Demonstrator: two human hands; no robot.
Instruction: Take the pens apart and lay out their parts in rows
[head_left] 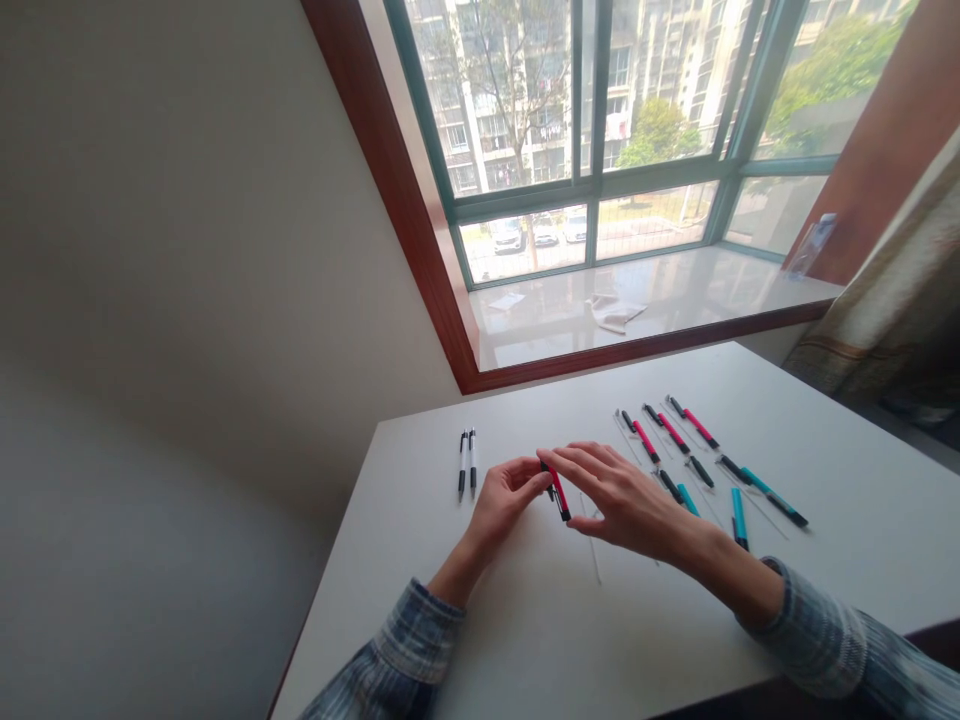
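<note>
My left hand (510,495) pinches a short red pen barrel (559,492) with black ends and a dark clip, held tilted above the white table. Around the barrel spreads my right hand (611,495), its fingers stretched out. Its index fingertip is by the barrel's upper end and its thumb by the lower end; whether they press on it, I cannot tell. Beneath my hands lies a thin white refill (592,545), partly hidden. To the right are red pen barrels (673,433), teal pen barrels (740,518), black grip sections (700,472) and more refills, some behind my right arm.
Two white-and-black pens (467,465) lie side by side at the left of the white table (525,640). Behind the table, a window sill (547,325) carries a cloth (615,312) and a clear bottle (812,245). A curtain (892,270) hangs at the right.
</note>
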